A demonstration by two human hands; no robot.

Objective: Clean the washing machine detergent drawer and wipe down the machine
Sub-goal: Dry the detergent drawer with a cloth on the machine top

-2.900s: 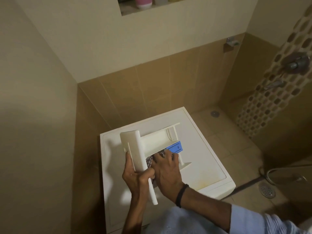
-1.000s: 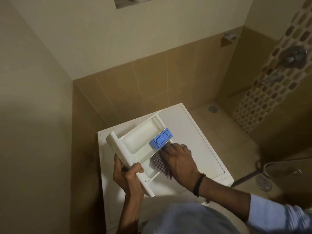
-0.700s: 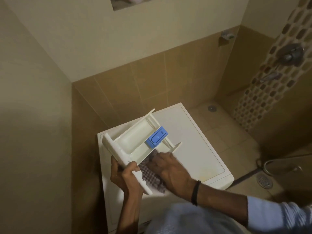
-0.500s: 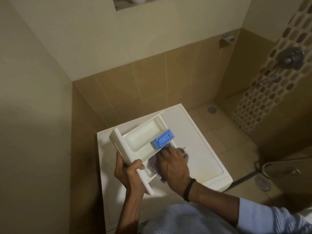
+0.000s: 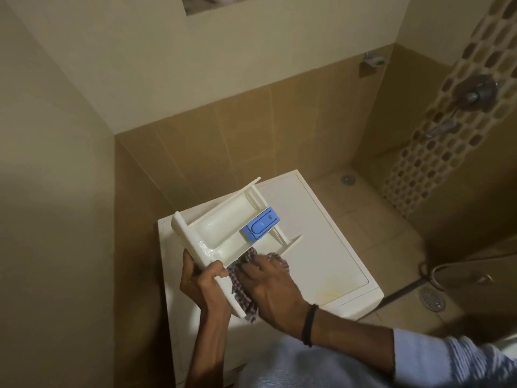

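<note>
Counts: one washer (image 5: 321, 233), one drawer (image 5: 223, 228), one cloth (image 5: 240, 289), two hands.

Drawer: white, out of the machine, held in the air over the washer's top. It is tilted, with the compartments facing up and the front panel toward the person. One blue insert (image 5: 261, 226) sits in the far part of it. The near corner of the tray looks wet and shiny.

Left hand (image 5: 201, 281): clamped on the drawer's front panel, thumb over the near face, fingers wrapped behind. It carries the drawer's weight.

Right hand (image 5: 268, 281): fingers bent down over the checked cloth, pressing it against the drawer's near side wall, just beside the front panel. One end of the cloth hangs loose below the panel; the other end shows past the fingertips under the drawer's rail. One black band (image 5: 307, 324) on this wrist, with a pale blue sleeve (image 5: 447, 359) further up the arm.

Washer: white, set in the corner against the tan tiled walls. Faint yellowish stain on the top near its front right corner.

Surroundings: one drain (image 5: 347, 179) in the floor by the far wall, a second drain (image 5: 432, 299) at the right. One shower valve (image 5: 475, 93) on the mosaic strip.
</note>
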